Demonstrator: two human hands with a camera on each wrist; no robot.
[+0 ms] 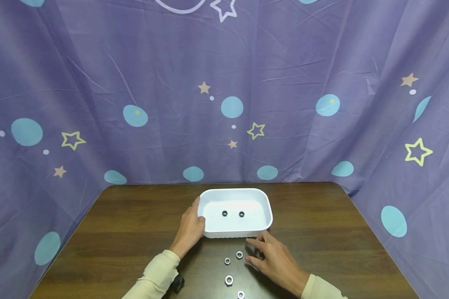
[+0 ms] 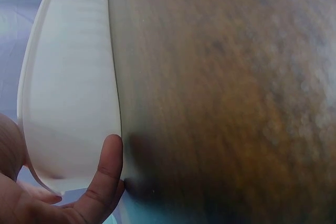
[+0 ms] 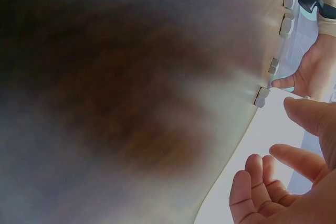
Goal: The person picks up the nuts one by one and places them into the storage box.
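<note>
A white rectangular tray (image 1: 238, 233) stands on the table with two dark hex nuts (image 1: 225, 213) lying inside. My left hand (image 1: 190, 226) grips its left end; in the left wrist view the fingers (image 2: 109, 156) lie along the tray's outer wall (image 2: 73, 77). Just off the tray's front right corner, my right hand (image 1: 275, 255) holds nothing, thumb and fingers apart. Nearest to its fingertips is a silver hex nut (image 1: 239, 255). Other silver nuts of differing size lie nearer me, among them a larger one (image 1: 229, 280). The right wrist view shows several nuts (image 3: 261, 97) edge-on.
The brown wooden table (image 1: 134, 232) carries the tray and nuts. Behind and beside it hangs a purple curtain (image 1: 164, 137) with stars and dots. A black wrist device (image 1: 177, 283) sits at the left sleeve.
</note>
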